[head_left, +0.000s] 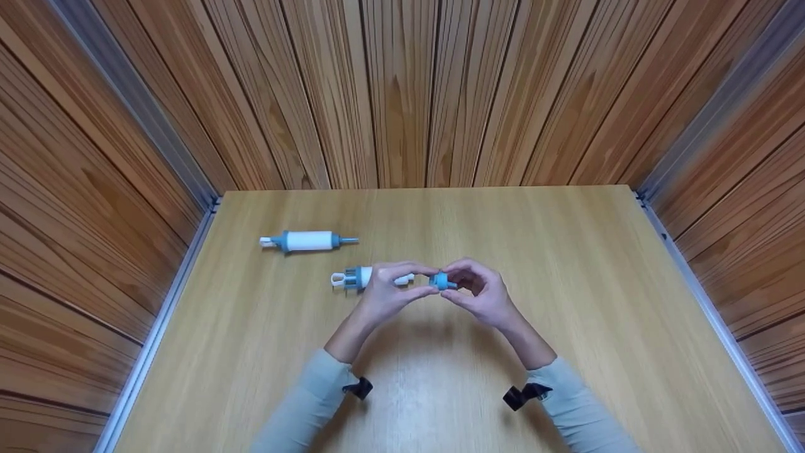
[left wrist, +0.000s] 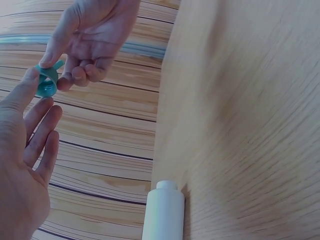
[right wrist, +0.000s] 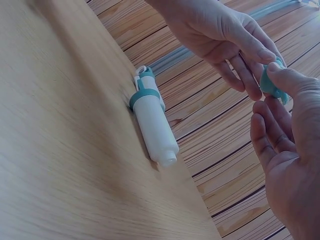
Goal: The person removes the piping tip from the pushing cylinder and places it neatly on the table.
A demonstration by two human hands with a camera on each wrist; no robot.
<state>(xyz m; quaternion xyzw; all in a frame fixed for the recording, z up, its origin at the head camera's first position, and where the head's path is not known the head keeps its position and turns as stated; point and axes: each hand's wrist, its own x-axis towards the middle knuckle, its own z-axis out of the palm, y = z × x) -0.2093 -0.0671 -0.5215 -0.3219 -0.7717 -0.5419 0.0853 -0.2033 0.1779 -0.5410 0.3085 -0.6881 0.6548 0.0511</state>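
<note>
Surrounding the work area on three sides, plank walls (head_left: pixel 402 94) of striped brown wood form the largest element seen. Within them lies the bench (head_left: pixel 616 327), a pale wood-grain surface edged at left and right by metal rails (head_left: pixel 160 321). Two light sleeves (head_left: pixel 308 402) enter from the near side.

The left hand (head_left: pixel 388 289) and right hand (head_left: pixel 487 299) are raised above the bench, facing each other, each with thumb and fingertip closed in a pinch; the wrist views show the remaining fingers loosely bent.

Two cylinders lie on their sides. The far cylinder (head_left: pixel 309 241), white-bodied with blue ends, has a white fitting at its left end and a thin blue nozzle pointing right. The near cylinder (head_left: pixel 358 277) lies partly hidden behind the left hand in the head view; it has a blue collar and a white loop at left, and a bare, narrower white neck at right.

A small black device (head_left: pixel 358 388) is noted at each cuff.

Smallest is the blue cap (head_left: pixel 440 281), hollow with a short spout, held clear of the bench between both hands, left fingertips on one side, right on the other.
</note>
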